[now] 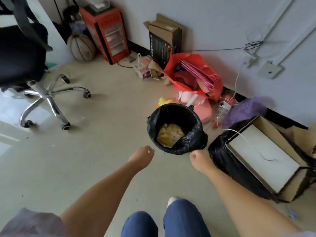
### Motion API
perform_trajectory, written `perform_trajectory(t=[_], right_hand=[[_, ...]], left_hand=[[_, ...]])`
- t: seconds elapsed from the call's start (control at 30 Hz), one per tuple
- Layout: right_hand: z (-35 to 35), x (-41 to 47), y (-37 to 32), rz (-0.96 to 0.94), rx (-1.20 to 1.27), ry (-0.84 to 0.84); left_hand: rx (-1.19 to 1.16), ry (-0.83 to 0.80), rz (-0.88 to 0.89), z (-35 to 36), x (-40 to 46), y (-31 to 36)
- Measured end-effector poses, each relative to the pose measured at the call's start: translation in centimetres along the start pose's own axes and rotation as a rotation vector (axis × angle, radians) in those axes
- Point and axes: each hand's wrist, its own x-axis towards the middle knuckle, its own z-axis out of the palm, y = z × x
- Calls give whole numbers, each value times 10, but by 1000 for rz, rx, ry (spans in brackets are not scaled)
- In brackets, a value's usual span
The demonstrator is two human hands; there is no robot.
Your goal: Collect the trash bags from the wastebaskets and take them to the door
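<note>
Hands come first in this moment: the left hand (142,153) and the right hand (198,157) both reach down toward the wastebasket (176,129), which stands on the floor (102,151) near the wall, just beside a red bag (191,74) and a pink thing. The black trash bag (196,135) lines the wastebasket, its edge is folded over the rim, and yellowish trash (170,134) lies at the bottom. The step in hand, as I judge it, is to take the bag's edge at the near rim. To do it well, each hand should pinch the folded plastic on its own side, peel it off the rim all around, gather the mouth together, and then lift straight up so that the wastebasket stays on the floor and nothing falls out. Both hands are loosely curled, with the fingers bent inward, and they hold nothing. The left hand is near the rim but apart from it; the right hand is very close to the bag's fold, and I cannot tell if it touches.
</note>
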Motion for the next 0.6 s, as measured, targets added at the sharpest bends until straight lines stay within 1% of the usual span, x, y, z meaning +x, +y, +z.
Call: perform_trajectory(t=[0.17,0.23,0.27,0.33,0.43,0.5,0.6], right_hand=[[72,78,45,99,156,11],[86,100,51,132,268,42],[93,108,53,154,349,61],[112,125,60,190,548,102],[125,145,59,210,854,127],[128,152,58,191,974,159],[126,154,54,184,1072,159]], left_hand=[[-112,48,-4,66,94,-34],[-159,67,-15,79,120,-44],[-218,63,-26,84,128,-46],[-408,60,-40,100,146,-54],[-767,22,-72,110,165,-53],[-926,7,-73,112,173,-50],[-1087,18,-87,111,176,-45]])
